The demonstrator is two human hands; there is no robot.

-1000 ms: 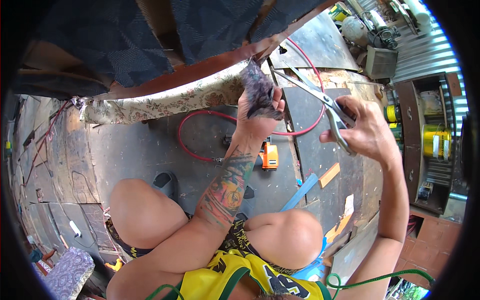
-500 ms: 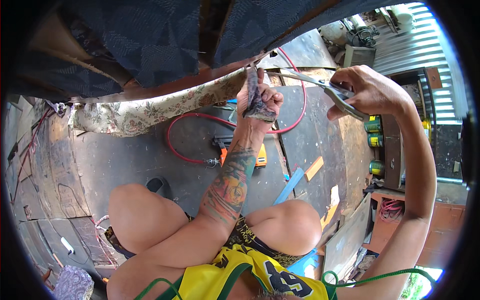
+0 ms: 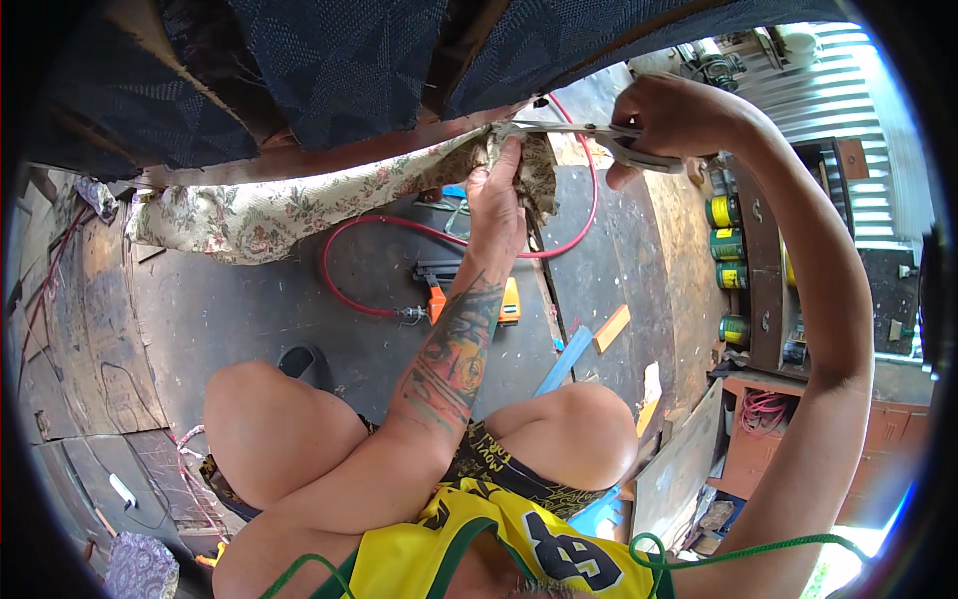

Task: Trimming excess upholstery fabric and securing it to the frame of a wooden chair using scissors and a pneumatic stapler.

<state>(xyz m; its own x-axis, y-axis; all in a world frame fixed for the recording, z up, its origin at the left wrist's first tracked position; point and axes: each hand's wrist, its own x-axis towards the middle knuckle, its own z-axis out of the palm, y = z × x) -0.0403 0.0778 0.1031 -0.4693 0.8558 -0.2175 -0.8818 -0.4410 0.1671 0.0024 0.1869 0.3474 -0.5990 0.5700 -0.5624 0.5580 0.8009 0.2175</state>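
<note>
My left hand pinches the gathered right end of a cream floral fabric, which hangs along the lower edge of a frame covered in dark blue upholstery. Gripped in my right hand is a pair of scissors. Their blades point left and reach the fabric just above my left thumb. How far apart the blades are is hard to make out. Folds of cloth hide some of my left fingertips.
On the dark floor boards lie an orange nail gun and a looping red air hose. A blue strip and a small wood block lie farther right. Several paint cans line a cabinet.
My right hand has moved left and slightly up, bringing the scissors to the fabric. The left hand has turned, and floral cloth now shows where a dark scrap hung over its wrist.
</note>
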